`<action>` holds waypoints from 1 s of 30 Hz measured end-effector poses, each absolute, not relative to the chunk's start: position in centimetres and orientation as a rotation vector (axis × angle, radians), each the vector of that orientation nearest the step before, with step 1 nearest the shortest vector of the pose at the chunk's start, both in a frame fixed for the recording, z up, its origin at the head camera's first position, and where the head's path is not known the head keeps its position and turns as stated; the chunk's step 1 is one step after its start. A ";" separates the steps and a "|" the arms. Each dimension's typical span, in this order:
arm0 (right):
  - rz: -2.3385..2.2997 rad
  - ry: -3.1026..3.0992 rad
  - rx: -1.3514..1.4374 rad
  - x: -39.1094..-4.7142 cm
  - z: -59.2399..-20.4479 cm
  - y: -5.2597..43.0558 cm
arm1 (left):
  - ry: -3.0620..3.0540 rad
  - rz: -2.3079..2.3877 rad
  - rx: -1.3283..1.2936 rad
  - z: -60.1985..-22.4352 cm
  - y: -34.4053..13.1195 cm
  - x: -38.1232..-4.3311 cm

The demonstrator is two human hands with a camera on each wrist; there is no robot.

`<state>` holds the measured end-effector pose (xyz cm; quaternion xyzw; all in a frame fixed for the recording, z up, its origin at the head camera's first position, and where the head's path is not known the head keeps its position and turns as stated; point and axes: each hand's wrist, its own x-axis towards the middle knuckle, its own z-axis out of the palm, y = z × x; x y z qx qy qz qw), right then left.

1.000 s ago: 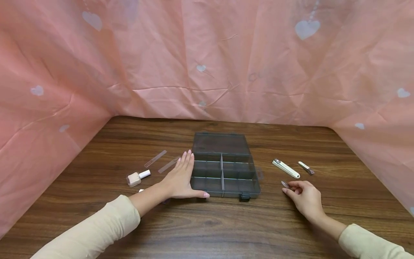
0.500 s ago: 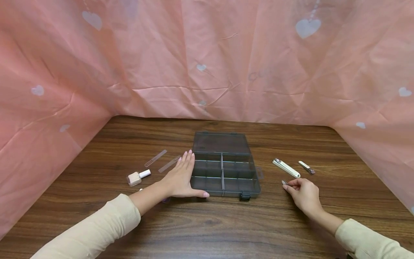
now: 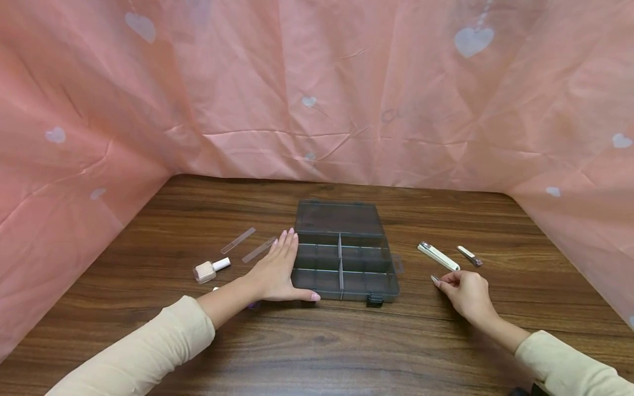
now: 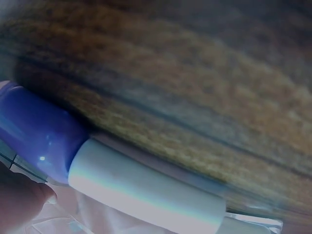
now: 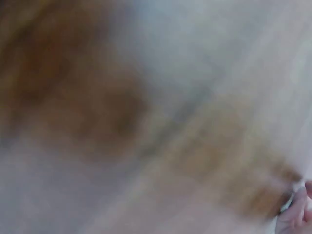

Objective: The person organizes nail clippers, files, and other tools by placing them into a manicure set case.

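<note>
My left hand (image 3: 277,275) rests along the left side of a dark see-through compartment box (image 3: 366,283), its fingers straight and the thumb at the front edge. The box's lid lies back. Under the left wrist lies a purple nail polish bottle with a white cap (image 4: 146,187), mostly hidden in the head view. On the right, my right hand (image 3: 468,297) pinches a small, shiny silvery thing (image 3: 435,279) between thumb and fingers; most of it is hidden, so its kind is unclear. Just beyond that hand lies a large white nail clipper (image 3: 438,257). The right wrist view is blurred.
A smaller nail clipper (image 3: 469,256) lies farther right. Left of the box are a pale nail polish bottle (image 3: 205,271) and two thin clear strips, one farther left (image 3: 238,241) and one nearer the hand (image 3: 258,250). A pink curtain (image 3: 337,99) surrounds the wooden table (image 3: 317,352).
My right hand has shifted only slightly, and less of the silvery thing shows between its fingers than a second ago. The left hand and the box stay put.
</note>
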<state>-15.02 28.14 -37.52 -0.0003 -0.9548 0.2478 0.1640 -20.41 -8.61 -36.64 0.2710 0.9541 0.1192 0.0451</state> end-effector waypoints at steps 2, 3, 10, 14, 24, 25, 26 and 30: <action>0.715 -2.762 0.006 -15.1 -37.2 28.2 | 2.920 0.360 0.831 -36.6 -8.6 -20.4; 0.721 -2.780 0.011 -15.1 -37.0 28.3 | 2.922 0.358 0.832 -36.7 -8.6 -20.4; 0.778 -2.852 0.123 -15.5 -35.4 28.2 | 2.924 0.353 0.842 -36.4 -8.6 -20.3; 0.775 -2.782 0.227 -16.1 -34.4 27.9 | 2.925 0.345 0.836 -36.2 -8.7 -20.3; 0.785 -2.630 0.428 -17.8 -32.9 26.4 | 2.919 0.353 0.837 -36.3 -8.7 -20.4; 0.791 -2.632 0.423 -17.9 -32.7 26.2 | 2.917 0.355 0.836 -36.3 -8.7 -20.4; 0.801 -2.637 0.421 -18.0 -32.6 25.9 | 2.915 0.358 0.834 -36.3 -8.7 -20.4; 0.827 -2.658 0.429 -18.7 -32.5 24.9 | 2.909 0.360 0.820 -36.3 -8.7 -20.3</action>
